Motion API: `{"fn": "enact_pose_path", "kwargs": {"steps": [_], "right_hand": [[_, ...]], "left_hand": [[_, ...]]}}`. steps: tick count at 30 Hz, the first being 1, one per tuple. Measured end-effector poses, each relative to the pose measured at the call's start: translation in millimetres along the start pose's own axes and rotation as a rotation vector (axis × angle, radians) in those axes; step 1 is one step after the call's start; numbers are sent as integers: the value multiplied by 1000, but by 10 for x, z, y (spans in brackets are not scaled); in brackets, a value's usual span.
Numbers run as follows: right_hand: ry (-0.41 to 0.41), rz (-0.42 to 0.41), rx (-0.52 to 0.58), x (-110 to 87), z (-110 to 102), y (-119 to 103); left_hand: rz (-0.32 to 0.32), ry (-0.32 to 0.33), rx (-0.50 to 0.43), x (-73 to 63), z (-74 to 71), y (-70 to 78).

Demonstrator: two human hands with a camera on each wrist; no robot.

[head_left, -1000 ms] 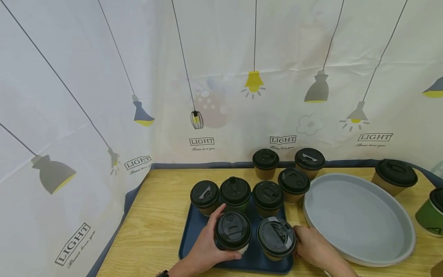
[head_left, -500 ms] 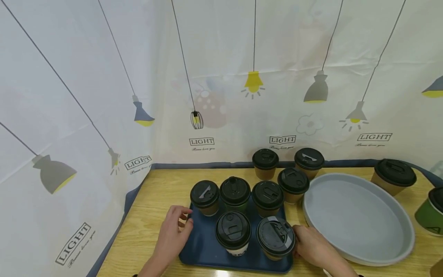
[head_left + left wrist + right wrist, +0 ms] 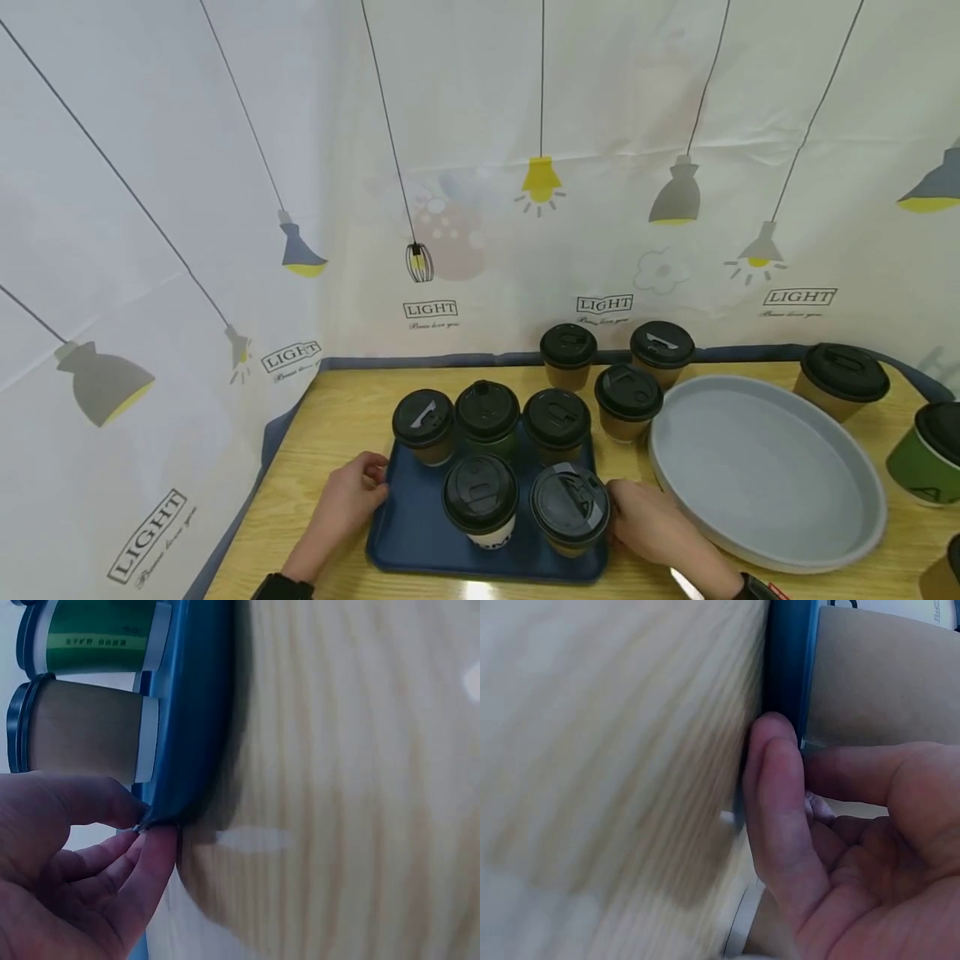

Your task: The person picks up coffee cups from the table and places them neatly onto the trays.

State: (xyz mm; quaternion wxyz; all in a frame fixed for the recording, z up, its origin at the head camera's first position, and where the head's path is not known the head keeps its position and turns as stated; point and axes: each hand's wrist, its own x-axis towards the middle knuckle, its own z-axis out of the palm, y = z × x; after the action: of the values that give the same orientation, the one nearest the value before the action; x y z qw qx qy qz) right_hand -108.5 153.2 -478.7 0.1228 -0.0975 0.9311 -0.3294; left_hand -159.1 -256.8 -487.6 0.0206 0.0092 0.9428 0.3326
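Note:
A dark blue tray (image 3: 420,533) lies on the table, bearing several lidded paper coffee cups. In its back row stand a brown cup (image 3: 424,427), a green cup (image 3: 487,412) and another brown cup (image 3: 557,421). A white cup (image 3: 481,500) and a brown cup with a grey-marked lid (image 3: 570,510) stand in front. My left hand (image 3: 347,500) pinches the tray's left rim, thumb above and fingers beneath, as the left wrist view shows (image 3: 82,862). On the opposite side my right hand (image 3: 648,521) grips the right rim; its fingers (image 3: 780,795) reach under the edge.
A round grey tray (image 3: 765,475) lies just right of my right hand. Behind the blue tray stand three more lidded cups, one (image 3: 628,404) close to its corner. A brown cup (image 3: 840,383) and a green cup (image 3: 926,454) stand at the right. A printed curtain (image 3: 480,167) closes the back.
My left hand has let go of the white cup and moved left to the tray's left rim. The blue tray has shifted slightly left with its cups. My right hand stays at the right rim.

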Motion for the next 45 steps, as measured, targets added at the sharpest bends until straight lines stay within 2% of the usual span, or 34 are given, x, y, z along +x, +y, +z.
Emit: {"fn": "enact_pose_path", "kwargs": {"steps": [4, 8, 12, 15, 20, 24, 26, 27, 30, 32, 34, 37, 41, 45], "right_hand": [[35, -27, 15, 123, 63, -80], [41, 11, 1, 267, 101, -190], [57, 16, 22, 391, 146, -276], [91, -11, 28, 460, 188, -307], [111, -29, 33, 501, 207, -326], [94, 13, 47, 474, 166, -326], [94, 38, 49, 415, 111, -326], [105, 41, 42, 370, 72, -317], [152, 46, 19, 172, -104, -276], [195, 38, 1, 16, -242, -220], [230, 41, -21, -138, -398, -151], [309, 41, -68, -346, -610, -13], [372, 86, -89, -528, -845, 187], [360, 143, -56, -601, -981, 375]], "left_hand": [[-23, 11, 41, 76, -87, -83], [-38, 35, 70, 151, -152, -166], [-10, 76, 84, 231, -211, -235], [-1, 104, 93, 285, -241, -275], [-9, 121, 99, 351, -248, -307], [-21, 122, 70, 353, -230, -299], [-33, 156, 34, 318, -222, -281], [-36, 194, 7, 290, -219, -266], [2, 376, -71, 169, -219, -181], [90, 511, -91, 72, -231, -67], [221, 618, -86, -25, -245, 93], [453, 707, -72, -153, -241, 400], [779, 725, -104, -292, -129, 870], [1062, 665, -113, -430, 134, 1374]]}}
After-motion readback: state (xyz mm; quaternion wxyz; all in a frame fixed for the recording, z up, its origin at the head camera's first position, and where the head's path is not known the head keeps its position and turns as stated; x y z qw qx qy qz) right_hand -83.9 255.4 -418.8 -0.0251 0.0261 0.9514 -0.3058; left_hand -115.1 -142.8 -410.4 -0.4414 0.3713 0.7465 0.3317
